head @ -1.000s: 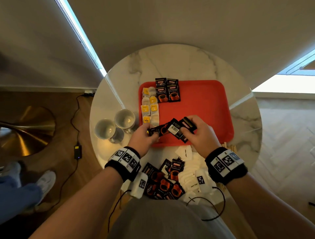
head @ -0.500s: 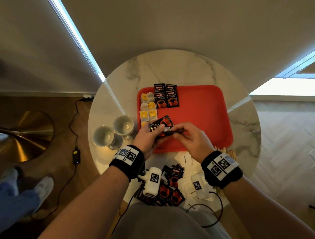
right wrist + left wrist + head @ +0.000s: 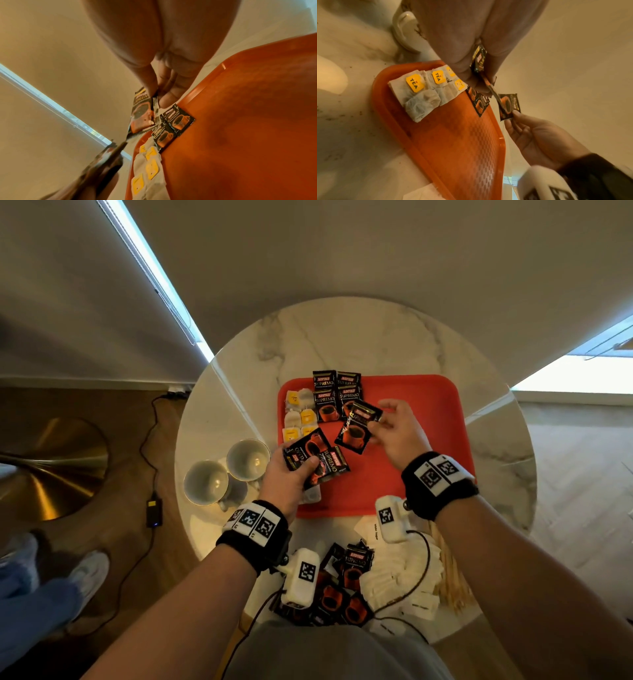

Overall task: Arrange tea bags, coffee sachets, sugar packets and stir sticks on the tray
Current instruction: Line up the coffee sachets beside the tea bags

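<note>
A red tray (image 3: 421, 405) lies on a round marble table. Along its left edge sit tea bags (image 3: 298, 414) with yellow tags, and beside them black coffee sachets (image 3: 334, 397) in two columns. My right hand (image 3: 378, 422) pinches one coffee sachet (image 3: 356, 429) above the tray, just below those columns. My left hand (image 3: 291, 470) grips a small fan of coffee sachets (image 3: 318, 457) over the tray's near left corner. In the left wrist view the tea bags (image 3: 423, 93) and the pinched sachet (image 3: 509, 106) show. The right wrist view shows the laid sachets (image 3: 173, 124).
Two grey cups (image 3: 233, 470) stand left of the tray. On the near table lie a heap of coffee sachets (image 3: 342, 587), white sugar packets (image 3: 404, 580) and wooden stir sticks (image 3: 452, 577). A cable and adapter (image 3: 154, 508) lie on the floor, beside someone's shoes (image 3: 85, 570).
My right hand has pulled one sachet out of the bunch and carried it up toward the sachet columns. My left hand keeps the remaining sachets and has shifted slightly left.
</note>
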